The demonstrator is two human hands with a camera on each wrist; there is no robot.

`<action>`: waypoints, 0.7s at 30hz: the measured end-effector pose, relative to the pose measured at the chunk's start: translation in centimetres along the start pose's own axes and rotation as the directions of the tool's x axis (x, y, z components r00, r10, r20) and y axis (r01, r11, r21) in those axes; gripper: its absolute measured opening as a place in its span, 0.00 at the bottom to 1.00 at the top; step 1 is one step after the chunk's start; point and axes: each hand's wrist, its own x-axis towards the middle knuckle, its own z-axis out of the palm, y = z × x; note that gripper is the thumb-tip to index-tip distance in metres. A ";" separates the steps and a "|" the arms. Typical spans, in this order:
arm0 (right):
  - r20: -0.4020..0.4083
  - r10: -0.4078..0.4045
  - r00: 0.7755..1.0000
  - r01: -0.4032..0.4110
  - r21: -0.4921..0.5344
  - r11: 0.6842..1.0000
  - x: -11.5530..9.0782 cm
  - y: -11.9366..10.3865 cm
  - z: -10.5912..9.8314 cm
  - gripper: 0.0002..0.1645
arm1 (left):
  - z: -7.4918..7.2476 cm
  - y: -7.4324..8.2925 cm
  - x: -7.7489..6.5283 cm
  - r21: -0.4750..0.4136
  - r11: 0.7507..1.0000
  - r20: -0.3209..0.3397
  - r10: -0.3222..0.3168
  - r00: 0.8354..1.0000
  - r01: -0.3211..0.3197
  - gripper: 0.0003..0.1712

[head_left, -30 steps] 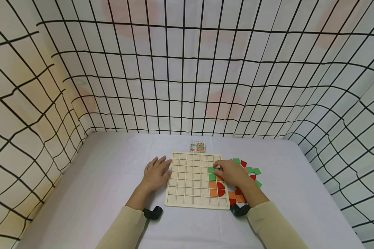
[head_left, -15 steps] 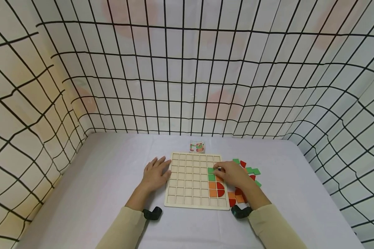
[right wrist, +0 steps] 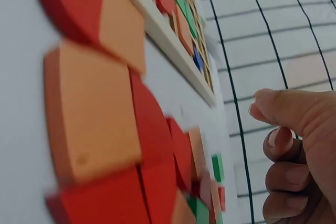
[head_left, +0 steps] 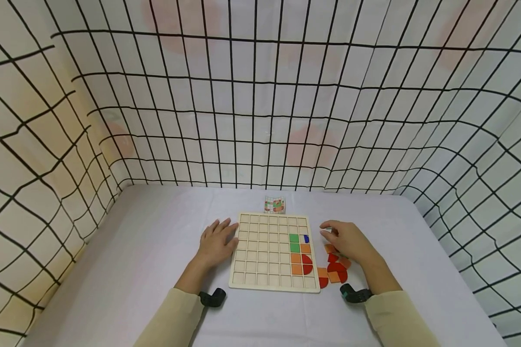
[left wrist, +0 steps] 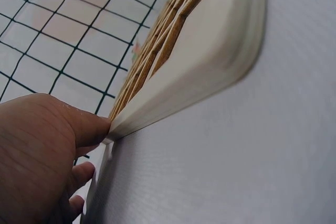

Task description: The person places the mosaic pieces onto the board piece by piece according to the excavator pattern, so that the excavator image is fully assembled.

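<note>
Loose pieces (head_left: 337,267) lie at seven o'clock from the nearer right hand (head_left: 346,237), loosely curled, empty; spread left hand (head_left: 216,243) touches the board (head_left: 262,250).

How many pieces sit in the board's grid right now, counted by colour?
Green pieces: 2
Orange pieces: 3
Red pieces: 2
Blue piece: 1
Total: 8
</note>
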 end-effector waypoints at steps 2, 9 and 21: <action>-0.019 -0.002 1.000 0.002 -0.020 1.000 -0.1 0.7 -0.4 0.21 | 0.1 -0.1 0.0 0.002 1.000 0.002 -0.002 1.000 0.002 0.29; -0.013 0.088 0.996 -0.088 0.003 0.996 -0.3 2.7 -1.5 0.23 | 0.1 -0.1 0.0 -0.007 1.000 -0.002 -0.001 1.000 0.001 0.29; -0.012 0.128 0.992 -0.129 -0.028 0.991 -0.2 5.1 -1.4 0.24 | 0.0 -0.1 0.0 -0.004 1.000 -0.005 0.006 1.000 -0.006 0.29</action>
